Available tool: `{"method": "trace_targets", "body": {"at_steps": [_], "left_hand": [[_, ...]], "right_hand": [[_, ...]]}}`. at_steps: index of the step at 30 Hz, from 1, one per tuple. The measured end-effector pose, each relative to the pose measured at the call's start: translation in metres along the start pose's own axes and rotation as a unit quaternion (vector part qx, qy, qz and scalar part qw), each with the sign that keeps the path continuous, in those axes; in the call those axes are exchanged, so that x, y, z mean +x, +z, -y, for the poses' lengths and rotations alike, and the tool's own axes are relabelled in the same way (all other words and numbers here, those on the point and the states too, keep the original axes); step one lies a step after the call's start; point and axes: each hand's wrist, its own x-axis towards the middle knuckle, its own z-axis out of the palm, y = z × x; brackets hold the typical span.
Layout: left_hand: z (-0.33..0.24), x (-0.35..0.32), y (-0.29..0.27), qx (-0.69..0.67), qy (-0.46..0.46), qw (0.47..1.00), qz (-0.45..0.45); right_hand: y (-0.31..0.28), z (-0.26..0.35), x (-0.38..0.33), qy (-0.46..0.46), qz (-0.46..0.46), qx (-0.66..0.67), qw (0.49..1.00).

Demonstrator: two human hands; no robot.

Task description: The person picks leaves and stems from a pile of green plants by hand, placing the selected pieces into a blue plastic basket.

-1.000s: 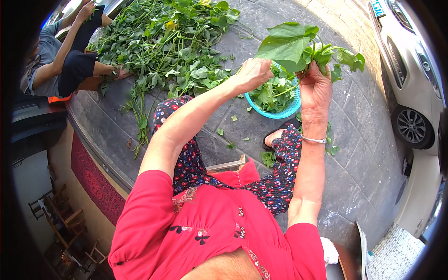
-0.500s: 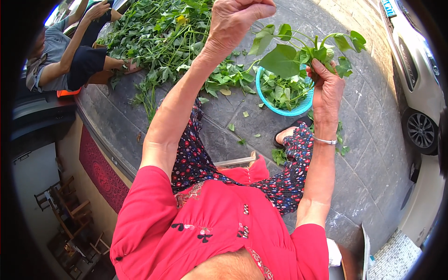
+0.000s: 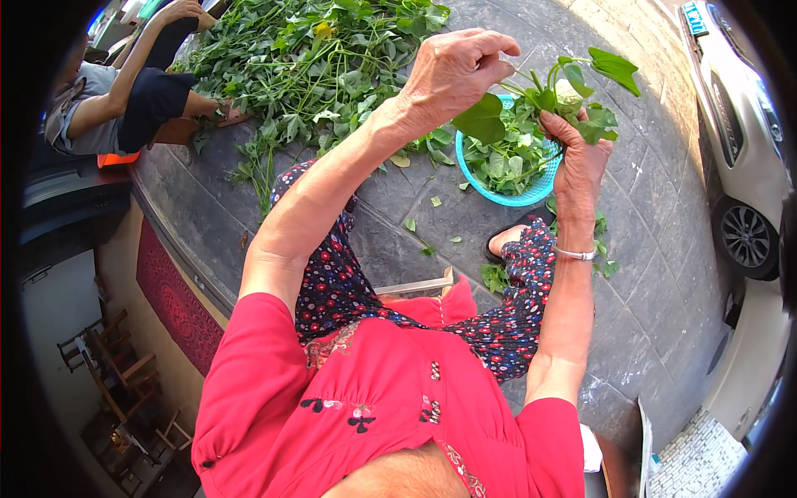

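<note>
My right hand (image 3: 581, 162) grips a bunch of leafy green stems (image 3: 573, 95), its leaves fanning out above the fingers. Close to the bunch on its left is my left hand (image 3: 461, 70), with the fingers curled and the thumb near a thin stem; whether something is pinched there is hidden. A broad leaf (image 3: 481, 120) hangs just below that hand. Beneath the bunch stands a light blue plastic basket (image 3: 466, 173) holding picked green leaves (image 3: 506, 162).
A large heap of leafy vines (image 3: 307, 83) spreads over the grey paving (image 3: 656, 274) ahead. Another person (image 3: 91, 100) sits at the far left. A pale car (image 3: 739, 149) stands on the right. Loose leaves (image 3: 427, 249) lie between my feet, near a wooden stool edge (image 3: 415, 286).
My left hand has come down and to the right, closer to the bunch. The bunch has tilted in my right hand, its leaves shifting. The other person's raised arm has moved slightly.
</note>
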Motion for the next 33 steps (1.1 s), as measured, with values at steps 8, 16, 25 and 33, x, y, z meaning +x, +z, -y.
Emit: {"method": "trace_targets", "body": {"at_steps": [8,16,25,33], "left_hand": [[0.004,-0.001,0.002,0.077,0.154,0.985,0.03],[0.016,0.007,-0.011,-0.421,-0.247,0.871,0.051],[0.002,-0.001,-0.001,-0.341,-0.214,0.901,0.162],[0.012,-0.005,0.012,-0.566,-0.334,0.718,0.228]], "right_hand": [[-0.004,0.001,0.0,0.01,0.01,-0.019,1.0],[-0.002,0.004,-0.003,0.06,0.052,-0.028,0.996],[0.01,0.011,-0.01,0.023,0.041,-0.072,0.996],[0.0,0.014,-0.008,-0.018,0.067,-0.103,0.992]]}}
